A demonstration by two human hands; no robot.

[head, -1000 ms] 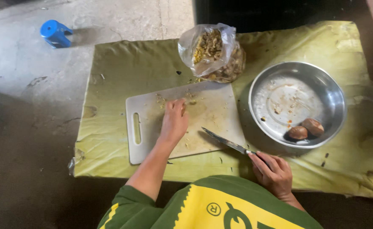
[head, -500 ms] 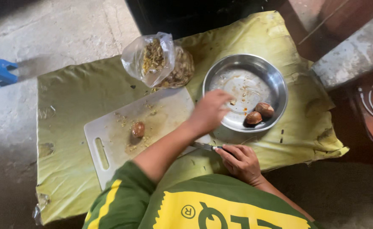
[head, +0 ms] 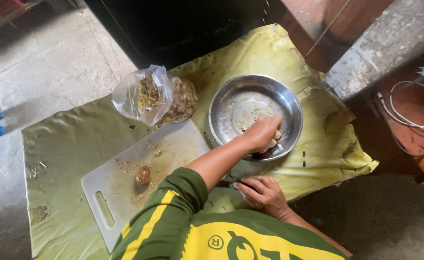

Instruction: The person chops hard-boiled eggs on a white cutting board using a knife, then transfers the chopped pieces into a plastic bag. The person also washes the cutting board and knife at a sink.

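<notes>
the left hand [head: 264, 134] is curled shut over a small brown item inside the round steel bowl [head: 289, 103], while a dark knife handle [head: 226, 184] is gripped by the right hand [head: 262, 194].

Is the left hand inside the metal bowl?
Yes, the left hand reaches into the metal bowl, closed over something at its bottom.

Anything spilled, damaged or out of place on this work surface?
Small scraps are scattered over the white cutting board around the lone brown bulb, and the yellow-green cover is creased and stained. Nothing else stands out.
</notes>
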